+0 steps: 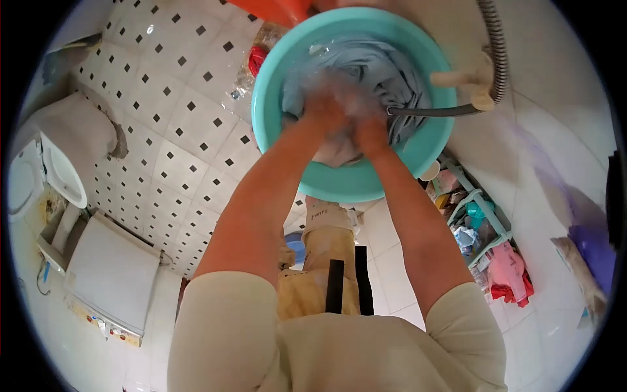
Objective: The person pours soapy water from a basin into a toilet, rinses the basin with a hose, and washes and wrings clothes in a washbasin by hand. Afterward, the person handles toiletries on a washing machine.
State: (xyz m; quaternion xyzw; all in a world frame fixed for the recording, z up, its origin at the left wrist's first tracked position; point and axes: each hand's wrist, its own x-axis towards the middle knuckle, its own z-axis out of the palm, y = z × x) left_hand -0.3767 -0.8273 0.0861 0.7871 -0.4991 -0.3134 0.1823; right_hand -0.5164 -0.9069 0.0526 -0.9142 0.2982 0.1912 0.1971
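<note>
We count one left hand (325, 116) and one right hand (370, 135), both inside one teal basin (366, 186). The cloths (395, 72) there overlap, so we cannot number them. On the right we see one tap (473, 77), one dark hose (450, 112), one corrugated hose (500, 55) and one rack (494, 210). On the left we find one toilet (75, 127) and one white appliance (114, 271). At the near side show two black straps (334, 286).
</note>
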